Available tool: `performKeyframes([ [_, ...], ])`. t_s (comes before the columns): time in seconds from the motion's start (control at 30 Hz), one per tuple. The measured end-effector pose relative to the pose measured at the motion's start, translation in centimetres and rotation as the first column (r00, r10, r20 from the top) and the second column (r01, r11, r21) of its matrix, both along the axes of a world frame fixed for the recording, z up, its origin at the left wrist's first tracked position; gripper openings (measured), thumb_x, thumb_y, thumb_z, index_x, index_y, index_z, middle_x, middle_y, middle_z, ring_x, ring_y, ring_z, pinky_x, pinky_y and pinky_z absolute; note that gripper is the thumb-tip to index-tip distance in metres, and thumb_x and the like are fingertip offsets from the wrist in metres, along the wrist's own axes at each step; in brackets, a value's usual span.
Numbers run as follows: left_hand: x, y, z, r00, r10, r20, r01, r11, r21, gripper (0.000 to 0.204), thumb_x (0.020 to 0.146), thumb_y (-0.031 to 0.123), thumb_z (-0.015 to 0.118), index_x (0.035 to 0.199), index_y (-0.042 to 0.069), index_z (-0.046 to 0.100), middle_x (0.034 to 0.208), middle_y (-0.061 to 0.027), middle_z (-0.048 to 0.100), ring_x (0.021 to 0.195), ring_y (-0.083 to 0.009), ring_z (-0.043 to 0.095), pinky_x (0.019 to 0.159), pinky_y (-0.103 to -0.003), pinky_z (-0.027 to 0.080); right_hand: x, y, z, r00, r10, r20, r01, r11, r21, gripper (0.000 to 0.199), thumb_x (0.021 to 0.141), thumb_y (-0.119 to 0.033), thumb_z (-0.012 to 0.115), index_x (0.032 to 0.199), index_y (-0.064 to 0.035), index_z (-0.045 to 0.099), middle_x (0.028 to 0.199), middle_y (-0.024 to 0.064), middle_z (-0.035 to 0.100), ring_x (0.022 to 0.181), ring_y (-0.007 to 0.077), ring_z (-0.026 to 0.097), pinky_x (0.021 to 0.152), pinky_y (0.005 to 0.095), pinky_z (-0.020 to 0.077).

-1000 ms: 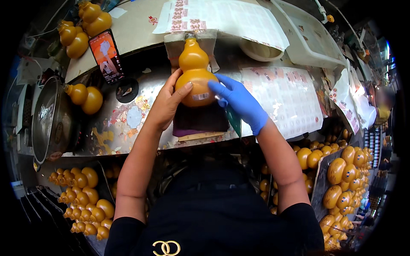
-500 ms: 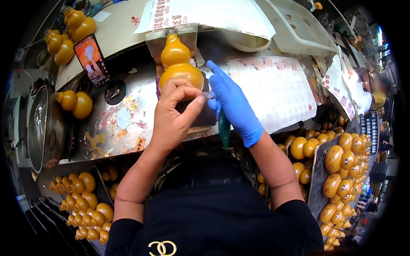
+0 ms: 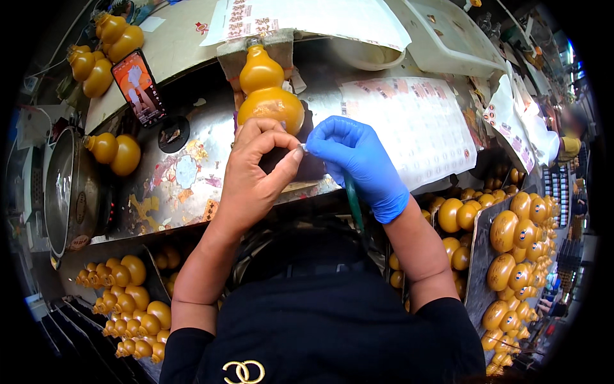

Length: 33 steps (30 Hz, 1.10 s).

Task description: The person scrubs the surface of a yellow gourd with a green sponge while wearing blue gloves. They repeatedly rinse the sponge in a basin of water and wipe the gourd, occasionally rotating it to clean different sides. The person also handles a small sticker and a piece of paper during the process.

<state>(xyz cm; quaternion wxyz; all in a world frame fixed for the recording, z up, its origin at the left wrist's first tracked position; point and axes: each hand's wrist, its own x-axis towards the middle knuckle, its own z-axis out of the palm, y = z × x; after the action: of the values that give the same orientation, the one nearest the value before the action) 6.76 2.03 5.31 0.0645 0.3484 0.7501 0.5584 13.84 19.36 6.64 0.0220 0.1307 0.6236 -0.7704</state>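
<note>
A glossy yellow gourd-shaped figure [image 3: 268,96] stands upright on a cloth pad at the back of the metal bench [image 3: 185,185]. My bare left hand [image 3: 256,173] is just in front of its lower bulb, thumb and forefinger pinched together. My right hand [image 3: 358,160], in a blue glove, meets those fingertips and grips a thin green tool [image 3: 352,201] whose handle points down toward me. A tiny pale bit [image 3: 300,148] shows where the fingertips and the tool tip touch; what it is cannot be made out.
A printed sheet of small stickers [image 3: 416,128] lies right of the gourd. A lit phone [image 3: 139,86], loose gourds [image 3: 118,152] and a metal pot [image 3: 67,185] sit to the left. Trays of several gourds stand lower left [image 3: 131,301] and right [image 3: 518,237]. A white tray [image 3: 448,45] is behind.
Both hands came off the gourd's lower bulb and drew back toward me. The left fingers closed into a pinch against the right hand's tool tip. The gourd stays upright.
</note>
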Motion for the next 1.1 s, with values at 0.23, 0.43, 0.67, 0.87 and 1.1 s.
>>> performKeyframes([
  [0.23,0.0,-0.2,0.7,0.998,-0.012,-0.064,0.010,0.999,-0.034,0.008,0.077,0.009,0.066,0.082,0.003,0.063,0.093,-0.0082,0.053,0.096,-0.0249,0.051,0.088,-0.033,0.039,0.5,0.3,0.1,0.999,-0.037,0.005,0.037,0.990,-0.134,0.013,0.084,-0.015,0.065,0.088,-0.0022,0.063,0.065,-0.0021,0.055,0.053,0.0028,0.047,0.049,0.0177,0.0373],
  [0.43,0.3,-0.2,1.2,0.983,-0.071,-0.171,0.055,0.994,-0.099,0.010,0.072,0.007,0.067,0.080,0.003,0.062,0.090,-0.0081,0.052,0.092,-0.0255,0.052,0.084,-0.035,0.040,0.9,0.2,0.3,0.994,0.103,0.041,-0.105,0.993,0.058,0.013,0.084,-0.015,0.064,0.088,-0.0017,0.064,0.071,-0.0017,0.060,0.060,0.0017,0.050,0.053,0.0178,0.0394],
  [0.67,0.5,-0.4,1.3,0.983,-0.096,-0.158,0.074,0.987,-0.141,0.009,0.073,0.006,0.064,0.079,0.002,0.059,0.090,-0.0074,0.051,0.092,-0.0223,0.050,0.087,-0.031,0.038,1.5,0.2,0.2,0.999,0.027,0.041,-0.027,0.999,0.016,0.010,0.083,-0.013,0.064,0.085,-0.0033,0.064,0.071,-0.0025,0.060,0.060,0.0018,0.050,0.054,0.0178,0.0398],
  [0.87,0.4,-0.5,1.1,0.985,-0.112,-0.128,0.095,0.986,-0.134,0.009,0.073,0.006,0.064,0.079,0.002,0.058,0.090,-0.0077,0.051,0.093,-0.0219,0.050,0.087,-0.031,0.038,1.9,0.1,0.2,0.999,0.020,0.034,-0.019,0.998,-0.052,0.009,0.083,-0.012,0.064,0.086,-0.0031,0.064,0.071,-0.0026,0.059,0.061,0.0020,0.050,0.055,0.0178,0.0395],
  [1.1,0.7,0.4,1.3,0.990,-0.063,-0.129,0.055,0.996,-0.067,0.010,0.071,0.008,0.067,0.078,0.004,0.061,0.092,-0.0084,0.053,0.094,-0.0243,0.051,0.086,-0.033,0.039,2.7,0.9,0.5,0.998,-0.054,0.033,0.055,0.998,-0.026,0.011,0.085,-0.013,0.065,0.089,-0.0021,0.065,0.072,-0.0027,0.059,0.061,0.0018,0.049,0.055,0.0166,0.0395],
])
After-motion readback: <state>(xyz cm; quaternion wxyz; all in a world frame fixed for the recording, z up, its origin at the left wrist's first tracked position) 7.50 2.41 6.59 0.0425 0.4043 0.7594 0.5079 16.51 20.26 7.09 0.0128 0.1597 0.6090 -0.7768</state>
